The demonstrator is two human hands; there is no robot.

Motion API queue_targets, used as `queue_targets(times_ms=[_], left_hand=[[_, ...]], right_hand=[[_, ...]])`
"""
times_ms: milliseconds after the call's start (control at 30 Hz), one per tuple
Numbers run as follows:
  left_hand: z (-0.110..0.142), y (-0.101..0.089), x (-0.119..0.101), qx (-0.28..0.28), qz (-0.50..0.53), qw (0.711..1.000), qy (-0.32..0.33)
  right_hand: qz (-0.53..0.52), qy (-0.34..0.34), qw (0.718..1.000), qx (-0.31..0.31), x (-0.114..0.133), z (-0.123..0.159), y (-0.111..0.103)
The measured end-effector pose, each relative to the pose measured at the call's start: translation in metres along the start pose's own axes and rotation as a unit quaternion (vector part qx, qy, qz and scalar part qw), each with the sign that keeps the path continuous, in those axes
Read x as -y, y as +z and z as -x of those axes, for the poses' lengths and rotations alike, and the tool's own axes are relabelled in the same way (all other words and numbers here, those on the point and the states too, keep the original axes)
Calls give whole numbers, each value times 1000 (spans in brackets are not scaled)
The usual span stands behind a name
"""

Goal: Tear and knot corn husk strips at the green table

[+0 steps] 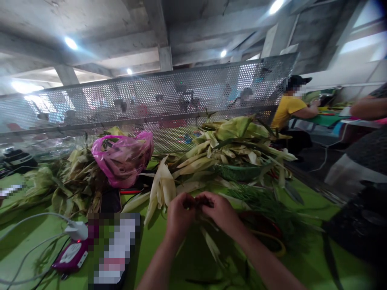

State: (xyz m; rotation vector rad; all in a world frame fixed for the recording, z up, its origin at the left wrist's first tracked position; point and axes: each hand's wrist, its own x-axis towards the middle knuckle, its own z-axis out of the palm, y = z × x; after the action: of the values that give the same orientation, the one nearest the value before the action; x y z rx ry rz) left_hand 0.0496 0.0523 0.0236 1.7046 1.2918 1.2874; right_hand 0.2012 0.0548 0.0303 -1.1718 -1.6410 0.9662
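Your left hand [180,211] and right hand [215,209] — close together, fingers pinched narrow, any hold unclear; pale husk bunch [164,186] — just beyond your left hand, green surface [151,241] below

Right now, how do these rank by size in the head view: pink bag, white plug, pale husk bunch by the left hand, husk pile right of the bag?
Largest to smallest:
Husk pile
Pink bag
Pale husk bunch
White plug

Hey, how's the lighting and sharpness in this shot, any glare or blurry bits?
Head view: ceiling lights flare white, and the green table looks darker below the left hand and right hand; same view: feathery greens look smeared, and some patches are pixelated.
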Motion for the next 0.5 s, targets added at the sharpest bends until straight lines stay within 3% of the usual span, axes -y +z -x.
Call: queue_targets(times_ms=[200,500], left_hand=[[2,1,-9,-41,-98,992,70],[5,3,-12,-57,-77,994,56]], right_hand=[[-70,37,997,-25,4,-2,4],[-101,40,994,-28,5,-2,4]])
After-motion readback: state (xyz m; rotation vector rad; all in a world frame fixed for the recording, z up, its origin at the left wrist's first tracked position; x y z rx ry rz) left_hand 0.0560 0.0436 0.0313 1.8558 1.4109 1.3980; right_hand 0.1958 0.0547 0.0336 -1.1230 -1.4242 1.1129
